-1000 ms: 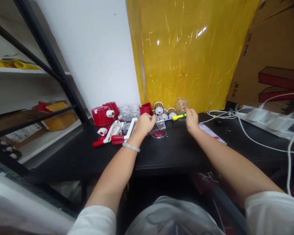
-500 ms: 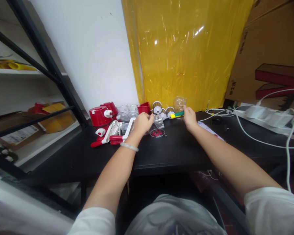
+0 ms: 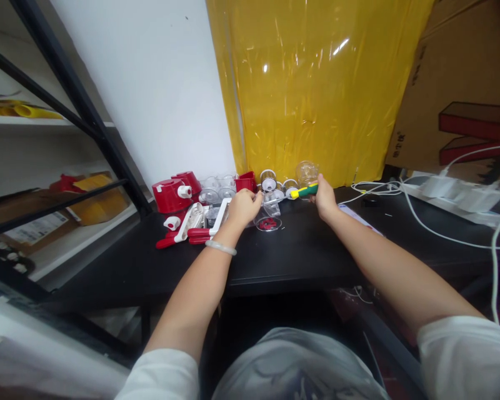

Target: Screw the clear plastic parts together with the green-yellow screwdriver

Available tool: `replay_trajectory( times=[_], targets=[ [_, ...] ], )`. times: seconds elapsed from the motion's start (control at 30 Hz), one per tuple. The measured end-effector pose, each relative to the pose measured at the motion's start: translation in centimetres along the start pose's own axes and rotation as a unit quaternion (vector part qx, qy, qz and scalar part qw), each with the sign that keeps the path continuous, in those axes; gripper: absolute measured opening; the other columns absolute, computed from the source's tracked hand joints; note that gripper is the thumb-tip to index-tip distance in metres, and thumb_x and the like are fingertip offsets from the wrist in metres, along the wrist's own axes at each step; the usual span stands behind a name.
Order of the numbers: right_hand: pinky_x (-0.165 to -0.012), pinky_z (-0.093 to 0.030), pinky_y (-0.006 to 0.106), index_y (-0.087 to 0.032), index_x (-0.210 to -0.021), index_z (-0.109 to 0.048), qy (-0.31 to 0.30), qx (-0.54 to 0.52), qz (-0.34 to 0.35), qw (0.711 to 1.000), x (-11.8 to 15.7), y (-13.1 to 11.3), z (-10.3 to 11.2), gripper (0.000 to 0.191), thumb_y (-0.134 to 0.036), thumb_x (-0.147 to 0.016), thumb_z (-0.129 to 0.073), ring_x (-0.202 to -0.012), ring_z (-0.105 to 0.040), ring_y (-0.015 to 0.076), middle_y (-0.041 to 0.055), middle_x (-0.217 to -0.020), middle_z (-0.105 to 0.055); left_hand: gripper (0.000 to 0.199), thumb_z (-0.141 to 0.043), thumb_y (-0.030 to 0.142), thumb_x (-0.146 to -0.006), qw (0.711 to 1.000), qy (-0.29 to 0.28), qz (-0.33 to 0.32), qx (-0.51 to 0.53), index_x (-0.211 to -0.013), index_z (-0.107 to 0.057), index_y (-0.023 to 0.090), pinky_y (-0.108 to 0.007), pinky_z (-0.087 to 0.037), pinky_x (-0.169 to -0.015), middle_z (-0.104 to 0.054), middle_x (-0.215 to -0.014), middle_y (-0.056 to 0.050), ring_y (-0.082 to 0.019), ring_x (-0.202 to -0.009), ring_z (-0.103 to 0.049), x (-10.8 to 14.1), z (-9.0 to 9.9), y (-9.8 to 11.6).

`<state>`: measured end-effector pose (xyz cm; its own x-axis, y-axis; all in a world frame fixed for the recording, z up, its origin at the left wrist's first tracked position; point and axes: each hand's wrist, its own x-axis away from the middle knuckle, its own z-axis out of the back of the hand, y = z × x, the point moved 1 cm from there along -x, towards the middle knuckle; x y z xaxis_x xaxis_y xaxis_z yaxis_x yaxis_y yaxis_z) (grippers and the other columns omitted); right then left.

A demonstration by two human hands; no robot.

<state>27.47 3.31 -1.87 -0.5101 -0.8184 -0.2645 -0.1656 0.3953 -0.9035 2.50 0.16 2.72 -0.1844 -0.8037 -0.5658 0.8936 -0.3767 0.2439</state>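
My right hand (image 3: 325, 198) is closed on a screwdriver (image 3: 305, 191) with a green and yellow handle, its shaft pointing left. The fingers of my left hand (image 3: 245, 208) are pressed together at a clear plastic part (image 3: 271, 208), close to the screwdriver's tip. Below that part, a clear round dish (image 3: 269, 224) with small red pieces in it lies on the black table (image 3: 275, 261). Just behind the hands are several silver-and-white round parts (image 3: 268, 181) and a clear round cup (image 3: 307, 173).
Red housings (image 3: 171, 195), a red bin (image 3: 245, 181), clear cups (image 3: 209, 195) and red-and-white handles (image 3: 200, 235) crowd the left. A power strip (image 3: 454, 200) with white cables and a phone-like flat item (image 3: 360, 218) are at right.
My right hand has moved slightly right and up, and more of the green handle shows. My left hand stays almost in place at the clear part.
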Motion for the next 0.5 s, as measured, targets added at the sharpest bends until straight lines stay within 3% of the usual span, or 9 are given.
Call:
replay_trajectory(
  times=[0.13,0.33,0.4,0.5],
  targets=[
    [-0.042,-0.037,0.024,-0.024,-0.07,-0.048,-0.013,-0.003,-0.004,1.0,0.07,-0.04,-0.1,0.032,-0.048,-0.078,-0.068,-0.042,-0.036,0.0095,-0.0082,-0.05,-0.038,0.049,-0.043,0.044,-0.101,1.0,0.003,0.004,-0.001,-0.072,-0.073,0.018,-0.033,-0.048,-0.083,-0.074,-0.093,-0.012,-0.025,-0.093,-0.069,-0.02,0.02,0.04],
    [-0.047,-0.042,0.022,-0.023,-0.076,-0.051,-0.047,-0.139,-0.028,0.989,0.55,-0.35,-0.66,0.023,-0.035,-0.069,-0.07,-0.052,-0.046,0.0082,-0.0061,-0.068,-0.052,0.05,-0.043,0.044,-0.101,1.0,-0.002,0.005,0.003,-0.069,-0.071,0.019,-0.034,-0.048,-0.083,-0.074,-0.093,-0.012,-0.025,-0.094,-0.069,0.0,0.09,0.09],
    [-0.047,-0.043,0.022,-0.023,-0.077,-0.052,-0.048,-0.131,-0.011,0.99,0.41,-0.2,-0.64,0.027,-0.039,-0.068,-0.072,-0.055,-0.05,0.0087,-0.005,-0.073,-0.054,0.05,-0.043,0.044,-0.101,1.0,-0.005,0.005,0.002,-0.069,-0.071,0.019,-0.033,-0.048,-0.084,-0.075,-0.094,-0.012,-0.025,-0.095,-0.069,0.02,0.12,0.1],
    [-0.043,-0.042,0.023,-0.024,-0.076,-0.05,-0.034,-0.073,0.019,0.997,-0.04,0.25,-0.42,0.038,-0.057,-0.075,-0.068,-0.052,-0.05,0.01,-0.0047,-0.07,-0.053,0.05,-0.043,0.044,-0.101,1.0,-0.005,0.006,0.002,-0.069,-0.071,0.019,-0.033,-0.048,-0.085,-0.075,-0.092,-0.012,-0.025,-0.095,-0.069,0.03,0.16,0.11]
  ],
)
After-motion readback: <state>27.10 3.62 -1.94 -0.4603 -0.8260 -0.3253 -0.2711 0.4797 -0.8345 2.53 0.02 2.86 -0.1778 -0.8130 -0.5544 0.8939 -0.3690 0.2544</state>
